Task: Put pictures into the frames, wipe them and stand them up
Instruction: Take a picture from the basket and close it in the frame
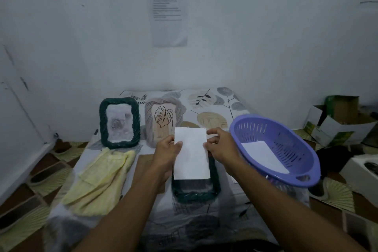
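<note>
Left hand and right hand pinch the side edges of the white picture above the dark green frame lying flat at near centre (blank face toward the viewer); uneven finger pressure could buckle the sheet or seat it askew.

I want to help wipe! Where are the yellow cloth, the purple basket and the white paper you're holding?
yellow cloth (98,178), head view, its middle.
purple basket (290,143), head view, slotted inner wall.
white paper (191,155), head view, sheet's centre.
</note>
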The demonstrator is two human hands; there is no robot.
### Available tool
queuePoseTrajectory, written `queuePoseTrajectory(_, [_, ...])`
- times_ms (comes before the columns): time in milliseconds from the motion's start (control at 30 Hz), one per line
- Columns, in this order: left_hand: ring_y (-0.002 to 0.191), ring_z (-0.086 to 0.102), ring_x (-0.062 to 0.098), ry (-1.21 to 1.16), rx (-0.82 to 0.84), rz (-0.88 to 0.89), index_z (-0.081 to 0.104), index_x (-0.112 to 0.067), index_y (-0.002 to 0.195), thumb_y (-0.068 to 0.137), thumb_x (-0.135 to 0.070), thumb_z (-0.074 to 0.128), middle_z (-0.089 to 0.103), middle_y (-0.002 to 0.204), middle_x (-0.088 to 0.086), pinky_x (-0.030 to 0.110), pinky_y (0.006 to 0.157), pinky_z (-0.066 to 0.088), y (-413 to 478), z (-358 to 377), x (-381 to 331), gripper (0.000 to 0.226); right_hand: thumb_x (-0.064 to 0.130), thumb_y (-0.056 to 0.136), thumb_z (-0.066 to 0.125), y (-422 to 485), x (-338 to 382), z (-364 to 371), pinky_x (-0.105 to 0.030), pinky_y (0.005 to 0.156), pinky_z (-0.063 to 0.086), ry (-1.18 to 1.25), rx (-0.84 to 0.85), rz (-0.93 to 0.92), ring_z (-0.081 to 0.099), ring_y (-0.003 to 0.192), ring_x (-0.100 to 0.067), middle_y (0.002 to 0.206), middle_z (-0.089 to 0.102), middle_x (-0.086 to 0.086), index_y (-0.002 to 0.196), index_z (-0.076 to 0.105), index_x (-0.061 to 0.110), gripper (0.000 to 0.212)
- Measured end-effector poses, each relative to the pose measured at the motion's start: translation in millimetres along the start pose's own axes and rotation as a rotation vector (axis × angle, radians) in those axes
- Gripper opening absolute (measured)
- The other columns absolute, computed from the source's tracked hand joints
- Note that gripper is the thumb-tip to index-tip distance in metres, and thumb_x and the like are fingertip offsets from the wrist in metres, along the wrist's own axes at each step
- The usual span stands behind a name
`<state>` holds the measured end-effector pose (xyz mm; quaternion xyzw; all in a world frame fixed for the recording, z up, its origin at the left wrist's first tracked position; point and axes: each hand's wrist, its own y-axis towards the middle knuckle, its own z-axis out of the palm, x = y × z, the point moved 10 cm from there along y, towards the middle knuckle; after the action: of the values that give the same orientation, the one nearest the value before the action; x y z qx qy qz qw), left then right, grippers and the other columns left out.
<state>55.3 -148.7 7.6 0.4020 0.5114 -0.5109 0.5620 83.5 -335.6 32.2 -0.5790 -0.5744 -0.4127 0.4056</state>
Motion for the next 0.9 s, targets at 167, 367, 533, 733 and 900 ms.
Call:
queuePoseTrajectory(167, [0.085, 0.066, 0.023, 0.448, -0.024, 0.148, 0.064, -0.017, 0.099, 0.085, -0.003, 0.066, 0.069, 0.087, 0.003, 0.034, 0.075, 0.056, -2.9, -11.9, 7.4, 0.019, 0.003, 0.085, 0.068, -3.2, -18.1, 5.6, -0.04, 0.073, 0.059, -0.158, -0.015, -0.046, 0.066, 0.081, -0.02, 0.085, 0.068, -0.007, 0.102, 0.055, 0.027, 0.033])
queuePoseTrajectory(367, [0.085, 0.059, 0.017, 0.74, -0.094, 0.274, 0.059, -0.024, 0.122, 0.08, -0.011, 0.07, 0.063, 0.084, -0.006, 0.037, 0.079, 0.052, -9.6, -9.6, 15.6, 0.045, 0.005, 0.085, 0.068, -4.9, -37.7, 5.8, -0.029, 0.068, 0.055, -0.234, 0.006, -0.086, 0.064, 0.078, -0.013, 0.084, 0.066, 0.0, 0.115, 0.054, 0.024, 0.038])
queuePoseTrajectory(533, [0.089, 0.057, 0.025, 0.779, -0.106, 0.288, 0.053, -0.03, 0.133, 0.082, -0.006, 0.064, 0.058, 0.079, -0.006, 0.05, 0.09, 0.047, -12.2, -16.2, 23.3, 0.057, 0.008, 0.083, 0.072, -7.5, -51.1, 14.7, -0.029, 0.073, 0.055, -0.311, 0.048, -0.115, 0.064, 0.077, -0.011, 0.079, 0.069, 0.003, 0.119, 0.056, 0.023, 0.042])
queuePoseTrajectory(733, [0.091, 0.057, 0.027, 0.797, -0.095, 0.292, 0.051, -0.026, 0.136, 0.085, -0.01, 0.064, 0.058, 0.079, -0.008, 0.054, 0.094, 0.045, -9.1, -16.9, 23.9, 0.054, 0.011, 0.084, 0.071, -4.9, -52.2, 16.0, -0.032, 0.074, 0.057, -0.344, 0.048, -0.153, 0.065, 0.075, -0.013, 0.077, 0.07, 0.001, 0.115, 0.057, 0.025, 0.037])
queuePoseTrajectory(900, [0.095, 0.054, 0.026, 0.924, -0.055, 0.305, 0.055, -0.026, 0.125, 0.084, -0.016, 0.065, 0.058, 0.084, -0.005, 0.051, 0.09, 0.046, -12.1, -10.2, 26.0, 0.044, 0.01, 0.083, 0.071, -5.2, -51.6, 15.7, -0.029, 0.074, 0.057, -0.409, 0.062, -0.196, 0.064, 0.073, -0.012, 0.075, 0.066, 0.005, 0.114, 0.057, 0.025, 0.037])
